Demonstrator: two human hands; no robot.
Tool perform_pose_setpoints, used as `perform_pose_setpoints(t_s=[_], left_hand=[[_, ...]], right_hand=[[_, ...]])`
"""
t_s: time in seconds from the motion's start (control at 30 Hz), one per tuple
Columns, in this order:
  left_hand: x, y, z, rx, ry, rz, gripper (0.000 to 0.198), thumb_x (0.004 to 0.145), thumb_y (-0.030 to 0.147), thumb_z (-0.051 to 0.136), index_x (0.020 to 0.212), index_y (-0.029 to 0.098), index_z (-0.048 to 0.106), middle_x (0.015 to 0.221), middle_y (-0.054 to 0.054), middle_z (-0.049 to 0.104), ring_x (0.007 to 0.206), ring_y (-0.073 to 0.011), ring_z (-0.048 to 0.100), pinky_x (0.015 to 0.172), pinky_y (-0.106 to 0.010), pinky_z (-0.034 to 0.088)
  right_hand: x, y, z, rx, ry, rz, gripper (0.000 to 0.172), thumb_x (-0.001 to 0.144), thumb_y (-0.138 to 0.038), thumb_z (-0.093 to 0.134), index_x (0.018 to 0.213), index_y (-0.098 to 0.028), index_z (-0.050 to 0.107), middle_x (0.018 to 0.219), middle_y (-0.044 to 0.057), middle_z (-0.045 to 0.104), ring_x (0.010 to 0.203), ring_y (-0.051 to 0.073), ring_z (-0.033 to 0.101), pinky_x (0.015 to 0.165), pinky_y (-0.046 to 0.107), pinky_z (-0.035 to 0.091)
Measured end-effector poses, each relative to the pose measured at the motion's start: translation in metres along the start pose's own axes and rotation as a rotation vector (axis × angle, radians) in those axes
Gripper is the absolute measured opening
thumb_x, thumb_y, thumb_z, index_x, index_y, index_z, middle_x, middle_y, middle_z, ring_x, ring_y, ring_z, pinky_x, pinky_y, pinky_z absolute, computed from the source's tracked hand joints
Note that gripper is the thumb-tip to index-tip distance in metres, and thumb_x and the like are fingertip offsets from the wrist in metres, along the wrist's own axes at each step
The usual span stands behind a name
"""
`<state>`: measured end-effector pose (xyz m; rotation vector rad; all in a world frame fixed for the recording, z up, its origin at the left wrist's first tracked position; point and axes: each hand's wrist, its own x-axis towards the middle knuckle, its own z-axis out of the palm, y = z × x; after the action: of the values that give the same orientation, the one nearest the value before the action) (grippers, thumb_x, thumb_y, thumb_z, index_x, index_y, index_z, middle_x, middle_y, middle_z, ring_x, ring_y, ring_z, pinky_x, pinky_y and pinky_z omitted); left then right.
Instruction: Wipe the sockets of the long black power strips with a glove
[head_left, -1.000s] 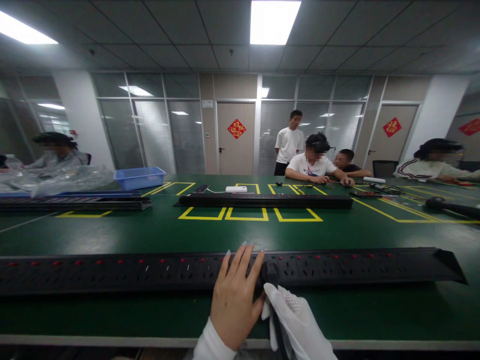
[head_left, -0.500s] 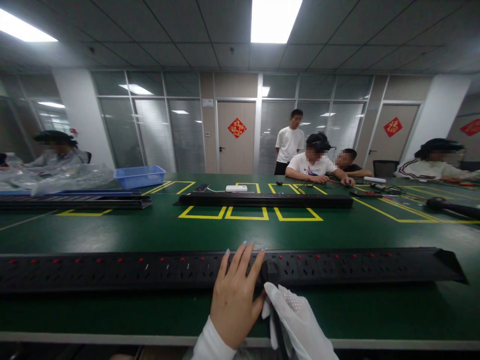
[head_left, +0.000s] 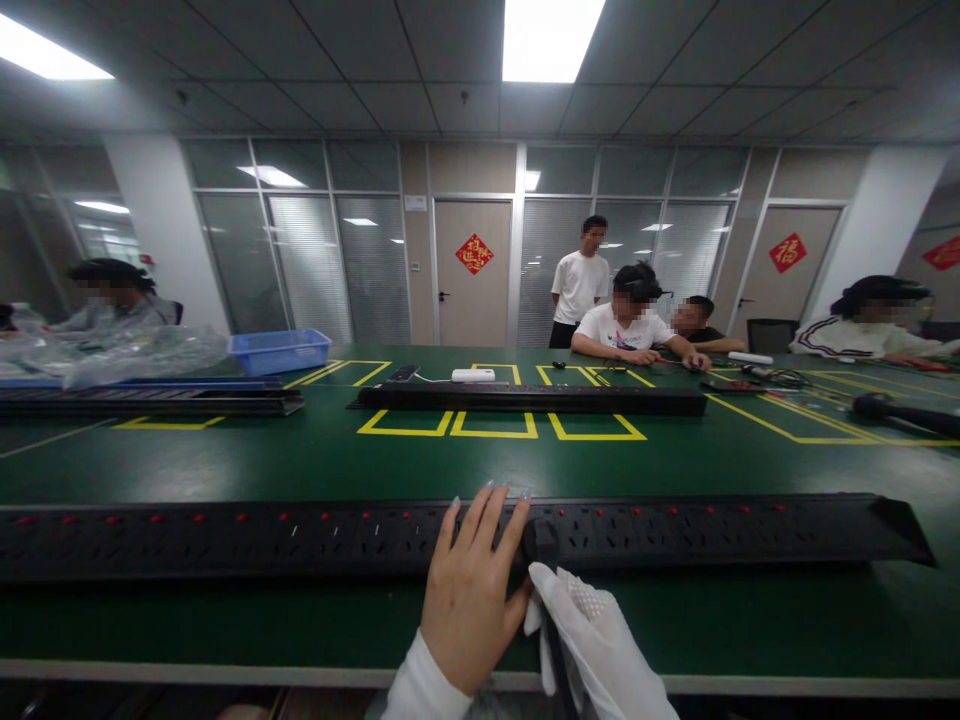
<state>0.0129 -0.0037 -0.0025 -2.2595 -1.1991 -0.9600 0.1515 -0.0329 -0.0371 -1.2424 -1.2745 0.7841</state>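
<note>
A long black power strip (head_left: 645,535) with rows of sockets and small red parts lies across the near side of the table. My bare left hand (head_left: 474,590) rests flat on it with the fingers stretched out, left of the middle sockets. In a white glove, my right hand (head_left: 592,640) is closed around the handle of a black rubber mallet (head_left: 541,541). The mallet's head is over the strip, right beside my left index finger; whether it touches the strip cannot be made out.
Another black strip (head_left: 540,400) lies farther back on the green table (head_left: 300,465), with a white power bank (head_left: 472,375) behind it. At left are metal channels (head_left: 150,400), plastic bags and a blue basket (head_left: 279,352). A second mallet (head_left: 904,412) lies at right. Several people are across the table.
</note>
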Motion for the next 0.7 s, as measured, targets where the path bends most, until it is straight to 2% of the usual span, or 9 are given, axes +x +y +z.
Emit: perform_pose_setpoints(t_s=[0.23,0.4,0.57,0.7], left_hand=[[0.000,0.000,0.000,0.012,0.001,0.006,0.063,0.080,0.018,0.053,0.141,0.026,0.044,0.141,-0.005,0.052,0.130,-0.0251,0.045,0.111,-0.046,0.027],[0.000,0.000,0.000,0.006,-0.002,-0.002,0.062,0.081,0.019,0.052,0.142,0.027,0.043,0.142,-0.005,0.051,0.130,-0.0249,0.045,0.111,-0.045,0.027],[-0.001,0.000,0.000,-0.011,-0.001,-0.010,0.063,0.081,0.021,0.054,0.142,0.027,0.042,0.142,-0.004,0.051,0.130,-0.0251,0.045,0.111,-0.046,0.026],[-0.001,0.000,0.001,-0.028,-0.004,-0.015,0.062,0.082,0.022,0.055,0.143,0.028,0.041,0.143,-0.004,0.050,0.131,-0.0251,0.044,0.111,-0.046,0.026]], right_hand=[[0.001,-0.002,-0.001,-0.008,0.022,0.005,0.052,0.077,-0.067,0.063,0.061,-0.018,0.069,0.057,0.005,0.067,0.057,0.020,0.062,0.061,0.026,0.051],[0.000,-0.013,-0.002,-0.011,-0.044,0.060,0.055,0.076,-0.071,0.060,0.054,-0.021,0.064,0.039,0.001,0.056,0.046,0.019,0.059,0.056,0.027,0.049],[0.001,-0.019,-0.005,-0.008,-0.075,0.040,0.058,0.077,-0.074,0.055,0.057,-0.020,0.061,0.059,0.006,0.066,0.060,0.020,0.061,0.066,0.028,0.047],[0.001,-0.015,-0.006,0.004,-0.097,0.056,0.057,0.079,-0.072,0.055,0.059,-0.019,0.059,0.061,0.005,0.065,0.064,0.019,0.060,0.068,0.028,0.046]])
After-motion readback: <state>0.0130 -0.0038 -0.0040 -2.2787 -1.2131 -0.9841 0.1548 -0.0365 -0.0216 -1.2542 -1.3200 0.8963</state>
